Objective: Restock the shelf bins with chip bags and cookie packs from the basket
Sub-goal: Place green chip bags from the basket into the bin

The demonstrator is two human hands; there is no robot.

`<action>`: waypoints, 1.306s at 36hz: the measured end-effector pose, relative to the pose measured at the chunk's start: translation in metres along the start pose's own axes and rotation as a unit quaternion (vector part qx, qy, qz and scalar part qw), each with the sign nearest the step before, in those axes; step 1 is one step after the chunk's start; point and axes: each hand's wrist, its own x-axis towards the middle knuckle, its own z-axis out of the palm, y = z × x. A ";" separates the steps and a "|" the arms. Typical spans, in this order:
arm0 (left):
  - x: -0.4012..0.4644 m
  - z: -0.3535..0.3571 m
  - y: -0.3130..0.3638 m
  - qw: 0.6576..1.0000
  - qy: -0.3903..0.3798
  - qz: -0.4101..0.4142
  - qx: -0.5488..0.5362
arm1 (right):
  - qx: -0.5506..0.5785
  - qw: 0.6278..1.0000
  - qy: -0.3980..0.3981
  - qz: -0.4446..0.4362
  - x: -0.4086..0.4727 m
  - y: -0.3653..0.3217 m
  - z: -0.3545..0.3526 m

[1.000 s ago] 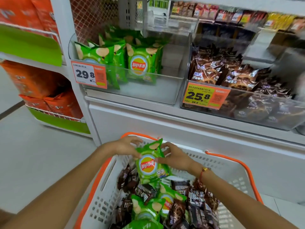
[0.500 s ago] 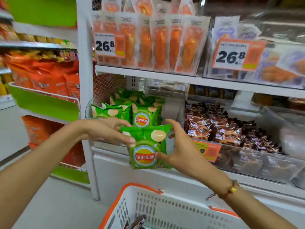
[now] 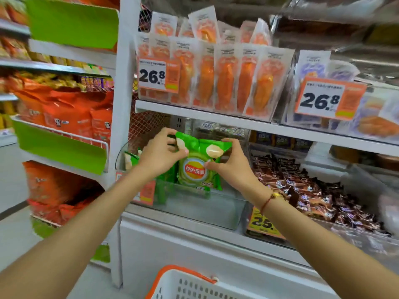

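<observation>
Where it hung before the shelf, the chip bag (image 3: pixel 195 167), pinched by left hand (image 3: pixel 160 155) and right hand (image 3: pixel 232 167), now enters the bin (image 3: pixel 207 208).

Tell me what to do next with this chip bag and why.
Probably lower the chip bag into the clear bin and let go. Both hands, left and right, pinch its top corners, its bottom is already past the bin's front wall, and bare space shows there.
</observation>
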 end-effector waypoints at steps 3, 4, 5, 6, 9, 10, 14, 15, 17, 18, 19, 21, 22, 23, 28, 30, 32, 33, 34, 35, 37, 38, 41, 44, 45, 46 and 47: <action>0.001 0.011 -0.016 0.987 0.039 0.043 0.150 | -0.025 0.999 0.000 0.029 0.010 0.011 0.011; 0.001 0.013 -0.020 0.977 0.043 0.063 0.200 | -0.027 0.999 -0.003 0.034 0.013 0.013 0.013; 0.002 0.014 -0.023 0.965 0.042 0.080 0.247 | -0.025 0.999 -0.010 0.037 0.015 0.015 0.015; 0.004 0.015 -0.025 0.953 0.035 0.093 0.287 | -0.025 0.999 -0.020 0.037 0.018 0.017 0.017; 0.011 0.016 -0.031 0.922 -0.008 0.121 0.367 | -0.045 0.997 -0.053 0.038 0.025 0.022 0.025; 0.014 0.016 -0.031 0.914 -0.020 0.130 0.384 | -0.055 0.996 -0.061 0.044 0.028 0.024 0.028; 0.023 0.015 -0.026 0.897 -0.070 0.133 0.416 | -0.169 0.982 -0.079 0.031 0.041 0.030 0.031; 0.024 0.015 -0.025 0.892 -0.079 0.135 0.424 | -0.224 0.971 -0.082 0.008 0.044 0.030 0.029; 0.025 0.017 -0.025 0.883 -0.084 0.143 0.438 | -0.316 0.943 -0.090 -0.046 0.048 0.026 0.025; 0.025 0.019 -0.025 0.881 -0.083 0.143 0.443 | -0.353 0.928 -0.095 -0.071 0.048 0.023 0.024; 0.025 0.020 -0.025 0.879 -0.083 0.142 0.447 | -0.388 0.911 -0.103 -0.093 0.049 0.021 0.024; 0.024 0.022 -0.027 0.874 -0.087 0.140 0.457 | -0.443 0.879 -0.131 -0.121 0.050 0.017 0.025; 0.023 0.022 -0.027 0.872 -0.092 0.138 0.461 | -0.455 0.870 -0.145 -0.123 0.050 0.016 0.027; 0.023 0.023 -0.027 0.870 -0.097 0.137 0.463 | -0.456 0.868 -0.158 -0.119 0.050 0.016 0.029; 0.020 0.026 -0.022 0.858 -0.110 0.139 0.483 | -0.424 0.884 -0.173 -0.095 0.046 0.020 0.033; 0.017 0.026 -0.018 0.856 -0.115 0.135 0.486 | -0.419 0.885 -0.180 -0.092 0.046 0.019 0.032; 0.014 0.025 -0.014 0.858 -0.113 0.136 0.483 | -0.413 0.888 -0.185 -0.086 0.045 0.018 0.028; 0.012 0.025 -0.013 0.861 -0.107 0.136 0.478 | -0.407 0.890 -0.186 -0.085 0.045 0.018 0.027; 0.010 0.024 -0.011 0.865 -0.098 0.138 0.472 | -0.400 0.893 -0.187 -0.087 0.043 0.018 0.025; 0.007 0.023 -0.009 0.871 -0.089 0.139 0.463 | -0.393 0.896 -0.186 -0.091 0.041 0.017 0.022; -0.001 0.022 -0.006 0.886 -0.067 0.141 0.437 | -0.384 0.901 -0.170 -0.110 0.032 0.016 0.016; -0.006 0.021 -0.004 0.894 -0.054 0.140 0.421 | -0.380 0.903 -0.155 -0.125 0.026 0.014 0.013; -0.025 0.018 0.000 0.922 -0.019 0.130 0.365 | -0.329 0.922 -0.085 -0.185 -0.001 0.011 0.003; -0.048 0.017 0.002 0.956 -0.013 0.080 0.283 | -0.259 0.938 -0.025 -0.229 -0.037 0.016 -0.005; -0.057 0.018 0.001 0.965 -0.018 0.064 0.255 | -0.245 0.940 -0.019 -0.235 -0.051 0.020 -0.007; -0.067 0.020 0.001 0.972 -0.024 0.048 0.230 | -0.235 0.942 -0.018 -0.238 -0.064 0.027 -0.008; -0.077 0.023 -0.001 0.977 -0.034 0.029 0.208 | -0.228 0.945 -0.020 -0.236 -0.077 0.034 -0.008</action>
